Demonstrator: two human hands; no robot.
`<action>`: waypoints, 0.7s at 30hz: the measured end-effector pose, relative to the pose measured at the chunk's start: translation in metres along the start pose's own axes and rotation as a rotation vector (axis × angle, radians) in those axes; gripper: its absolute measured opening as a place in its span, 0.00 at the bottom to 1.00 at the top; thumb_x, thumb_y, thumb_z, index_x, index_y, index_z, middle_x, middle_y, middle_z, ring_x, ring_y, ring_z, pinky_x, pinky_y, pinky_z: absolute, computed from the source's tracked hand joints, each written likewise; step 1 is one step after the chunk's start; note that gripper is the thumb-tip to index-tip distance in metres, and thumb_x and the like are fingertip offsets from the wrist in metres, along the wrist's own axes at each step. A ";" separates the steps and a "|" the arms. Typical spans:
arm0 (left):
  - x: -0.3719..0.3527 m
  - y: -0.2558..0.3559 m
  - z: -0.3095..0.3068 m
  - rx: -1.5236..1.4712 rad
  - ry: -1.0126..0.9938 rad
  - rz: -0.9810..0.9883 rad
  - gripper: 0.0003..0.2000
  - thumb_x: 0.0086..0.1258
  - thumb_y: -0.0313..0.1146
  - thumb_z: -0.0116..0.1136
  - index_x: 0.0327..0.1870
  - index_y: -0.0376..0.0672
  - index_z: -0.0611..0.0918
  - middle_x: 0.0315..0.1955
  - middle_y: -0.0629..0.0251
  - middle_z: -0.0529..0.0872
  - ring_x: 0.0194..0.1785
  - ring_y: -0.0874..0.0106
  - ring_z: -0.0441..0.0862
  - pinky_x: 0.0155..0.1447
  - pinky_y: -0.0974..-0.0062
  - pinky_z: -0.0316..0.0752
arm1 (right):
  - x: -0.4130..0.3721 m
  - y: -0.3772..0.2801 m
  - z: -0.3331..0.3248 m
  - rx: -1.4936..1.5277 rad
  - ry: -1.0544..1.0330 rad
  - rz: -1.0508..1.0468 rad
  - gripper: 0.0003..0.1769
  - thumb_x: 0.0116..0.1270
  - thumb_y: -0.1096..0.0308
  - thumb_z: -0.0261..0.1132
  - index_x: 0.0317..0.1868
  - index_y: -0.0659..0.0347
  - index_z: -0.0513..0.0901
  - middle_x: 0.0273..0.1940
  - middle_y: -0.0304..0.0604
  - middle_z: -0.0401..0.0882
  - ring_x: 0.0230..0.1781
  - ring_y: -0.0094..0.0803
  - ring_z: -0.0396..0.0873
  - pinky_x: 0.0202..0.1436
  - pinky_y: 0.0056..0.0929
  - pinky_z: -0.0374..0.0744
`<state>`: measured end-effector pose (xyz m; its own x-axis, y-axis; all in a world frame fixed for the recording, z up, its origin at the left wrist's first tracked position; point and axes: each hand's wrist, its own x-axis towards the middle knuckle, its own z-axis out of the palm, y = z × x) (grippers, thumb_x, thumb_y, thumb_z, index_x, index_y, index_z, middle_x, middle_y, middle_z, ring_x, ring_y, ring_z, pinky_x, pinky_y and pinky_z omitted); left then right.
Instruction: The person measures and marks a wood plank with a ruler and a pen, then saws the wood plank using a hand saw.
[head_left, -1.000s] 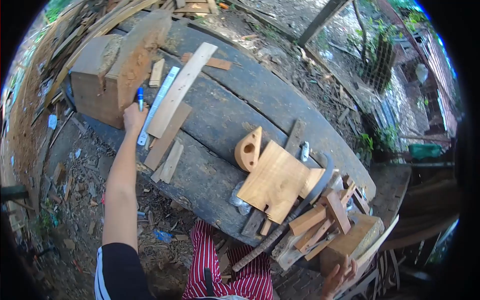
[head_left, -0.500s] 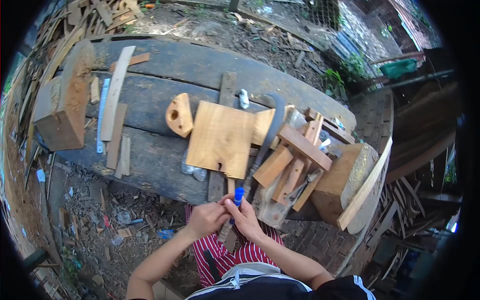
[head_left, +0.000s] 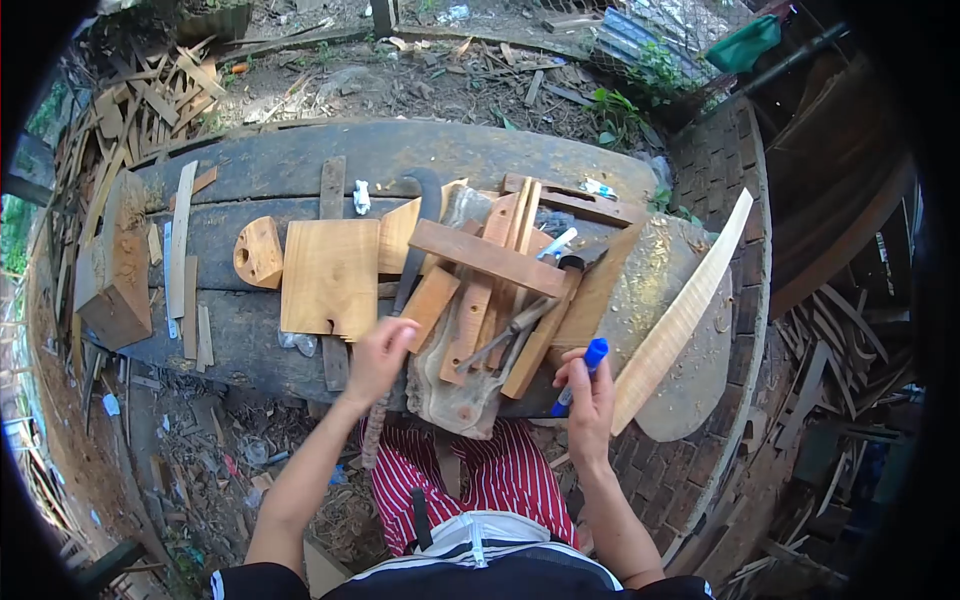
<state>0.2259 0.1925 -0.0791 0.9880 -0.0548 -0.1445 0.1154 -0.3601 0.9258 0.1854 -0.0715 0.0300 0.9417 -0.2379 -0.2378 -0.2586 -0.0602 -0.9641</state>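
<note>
At near side of table (head_left: 250, 360), right grip (head_left: 590, 408) holds blue marker (head_left: 596, 352), no longer against left grip (head_left: 376, 366). Left's state: can't tell.

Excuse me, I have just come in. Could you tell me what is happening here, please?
A person is at a dark plank table with many wooden pieces on it. The right hand holds a blue marker. The left hand is close to a square board and a small wooden block; I cannot tell whether it touches either. Farther left, a ruler lies beside thin wooden strips.
</note>
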 end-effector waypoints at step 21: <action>-0.050 0.152 0.186 0.154 -0.175 0.176 0.16 0.75 0.44 0.54 0.41 0.37 0.83 0.24 0.55 0.83 0.26 0.61 0.80 0.33 0.67 0.73 | 0.044 0.015 -0.114 0.556 -0.111 0.261 0.09 0.75 0.59 0.62 0.44 0.56 0.79 0.38 0.30 0.76 0.34 0.15 0.73 0.38 0.17 0.73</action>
<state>0.1754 -0.0327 0.0037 0.9570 -0.2842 -0.0574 -0.0861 -0.4674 0.8798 0.1982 -0.1936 0.0190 0.8871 -0.0730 -0.4557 -0.3603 0.5075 -0.7827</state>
